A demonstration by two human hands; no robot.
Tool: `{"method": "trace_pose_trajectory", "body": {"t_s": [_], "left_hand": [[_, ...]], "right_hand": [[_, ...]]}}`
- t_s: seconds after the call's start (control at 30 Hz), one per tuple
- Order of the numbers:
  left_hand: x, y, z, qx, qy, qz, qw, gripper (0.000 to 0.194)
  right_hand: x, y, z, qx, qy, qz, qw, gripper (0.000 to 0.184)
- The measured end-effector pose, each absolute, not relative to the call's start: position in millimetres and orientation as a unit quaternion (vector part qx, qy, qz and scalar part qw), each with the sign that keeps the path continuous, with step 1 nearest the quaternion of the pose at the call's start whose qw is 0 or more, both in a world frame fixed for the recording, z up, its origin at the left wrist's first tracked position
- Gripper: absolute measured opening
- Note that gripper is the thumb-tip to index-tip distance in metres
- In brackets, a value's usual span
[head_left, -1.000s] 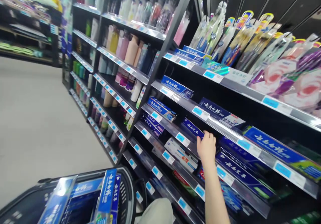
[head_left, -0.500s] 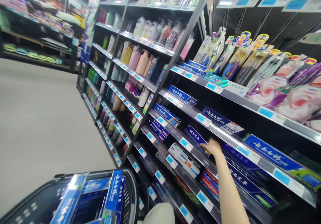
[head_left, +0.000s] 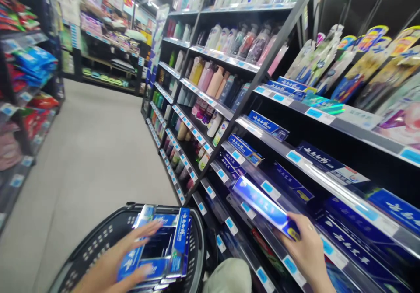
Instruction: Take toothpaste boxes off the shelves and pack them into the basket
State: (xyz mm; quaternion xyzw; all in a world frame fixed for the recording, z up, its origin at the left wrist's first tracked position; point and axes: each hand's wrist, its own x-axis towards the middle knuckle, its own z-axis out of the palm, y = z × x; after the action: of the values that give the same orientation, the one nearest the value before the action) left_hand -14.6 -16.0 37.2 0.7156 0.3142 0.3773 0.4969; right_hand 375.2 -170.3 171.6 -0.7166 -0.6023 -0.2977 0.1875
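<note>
My right hand grips one end of a long blue toothpaste box, held tilted just in front of the shelf. Thumb and fingers close around the box's near end. My left hand hovers over or rests on blue toothpaste boxes inside a black shopping basket; its fingers are spread. Whether those fingers touch the boxes I cannot tell. The boxes in the basket are arranged around a dark gap. Another dark blue toothpaste box lies on the shelf behind the held one.
Shelves of toothpaste with price tags run along the right, toothbrush packs above them. Bottles fill the racks farther off. A grey floor aisle lies left, bordered by a rack of bagged goods. My knee shows below.
My right hand has drawn a toothpaste box off the shelf, towards me. My left hand has come into view over the basket. The view has turned left.
</note>
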Motion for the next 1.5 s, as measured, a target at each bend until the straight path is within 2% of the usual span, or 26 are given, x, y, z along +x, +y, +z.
{"method": "trace_pose_trajectory", "body": {"t_s": [0.1,0.17,0.23,0.3,0.37,0.47,0.53,0.67,0.83,0.97,1.07,1.17,1.33,1.43,1.5], "left_hand": [[-0.2,-21.0,54.2,0.712,0.228,0.353,0.563,0.078],[-0.4,-23.1,58.3,0.714,0.185,0.337,0.585,0.082],[-8.1,-24.1,54.7,0.712,0.177,0.315,0.602,0.075],[-16.3,-23.5,46.8,0.696,0.188,0.309,0.620,0.069],[-19.1,-20.9,38.3,0.658,0.186,0.309,0.661,0.073],[-11.9,-15.2,25.5,0.558,0.199,0.250,0.766,0.083],[-4.3,-12.6,15.4,0.491,0.252,0.186,0.813,0.078],[4.6,-10.9,-8.7,0.416,0.377,0.100,0.822,0.061],[4.2,-4.4,-35.2,0.403,0.432,0.045,0.806,0.064],[2.5,0.2,-43.4,0.411,0.354,0.115,0.832,0.058],[2.2,0.6,-42.7,0.424,0.294,0.190,0.835,0.059],[0.8,3.2,-43.8,0.480,0.307,0.205,0.796,0.066],[-20.6,25.6,-51.9,0.546,0.424,0.236,0.683,0.068],[-42.9,45.1,-56.7,0.509,0.489,0.312,0.636,0.069],[-54.8,55.8,-60.9,0.471,0.530,0.350,0.612,0.073]], "right_hand": [[327.7,-179.4,159.8,-0.652,-0.711,-0.172,0.201,0.039],[303.8,-180.5,153.8,-0.626,-0.749,-0.084,0.203,0.050],[288.5,-177.5,147.6,-0.626,-0.750,-0.003,0.212,0.054],[280.1,-170.3,139.8,-0.652,-0.720,0.100,0.216,0.047],[275.3,-159.7,129.2,-0.670,-0.674,0.229,0.209,0.042],[270.5,-142.5,106.1,-0.667,-0.571,0.439,0.191,0.050],[267.9,-134.1,86.3,-0.656,-0.467,0.561,0.192,0.052],[265.1,-128.3,43.8,-0.638,-0.301,0.673,0.223,0.047],[265.2,-130.3,10.8,-0.650,-0.203,0.697,0.226,0.045],[253.4,-132.0,12.3,-0.568,-0.232,0.763,0.204,0.045],[240.3,-137.1,20.1,-0.524,-0.312,0.763,0.213,0.057],[240.1,-145.2,28.5,-0.579,-0.417,0.665,0.221,0.048],[270.1,-143.7,34.2,-0.717,-0.530,0.425,0.156,0.029],[284.4,-122.0,9.1,-0.803,-0.514,0.288,0.094,0.025],[289.0,-99.8,-23.8,-0.846,-0.484,0.218,0.045,0.031]]}}
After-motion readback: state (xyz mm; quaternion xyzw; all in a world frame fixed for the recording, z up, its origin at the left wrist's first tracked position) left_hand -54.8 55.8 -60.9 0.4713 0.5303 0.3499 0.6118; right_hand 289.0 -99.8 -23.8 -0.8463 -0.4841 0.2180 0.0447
